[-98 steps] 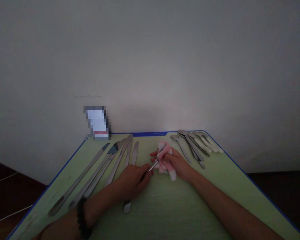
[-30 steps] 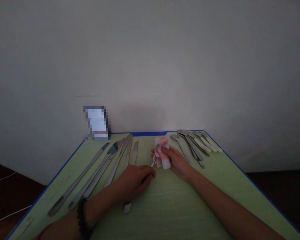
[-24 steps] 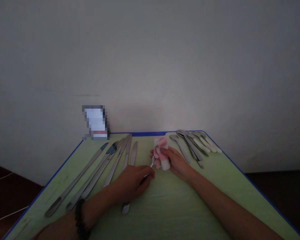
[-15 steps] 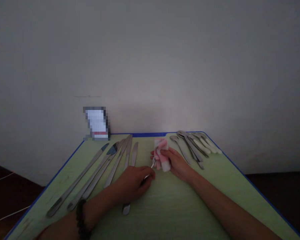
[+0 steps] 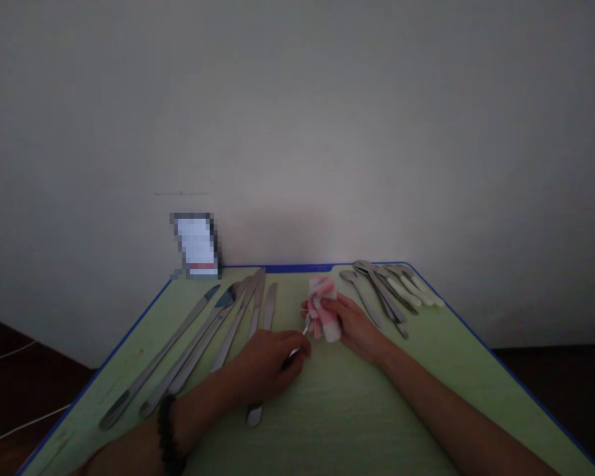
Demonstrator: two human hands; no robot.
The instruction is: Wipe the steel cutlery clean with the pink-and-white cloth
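Observation:
My left hand [image 5: 270,362] lies on the green table [image 5: 327,410] with its fingers closed on the handle end of a thin metal utensil [image 5: 301,337]. The utensil's far end runs up into a pink and white cloth [image 5: 324,311]. My right hand [image 5: 353,324] is wrapped round that cloth and presses it onto the utensil. Which kind of utensil it is stays hidden by the cloth and fingers.
Several long table knives [image 5: 213,337] lie fanned out on the left of the table. A pile of spoons [image 5: 387,291], some with white handles, sits at the back right. A small blurred card [image 5: 197,244] stands at the back left corner against the wall.
The cloth in my right hand has slid along the utensil toward the far end since the oldest frame. My left hand has stayed in place.

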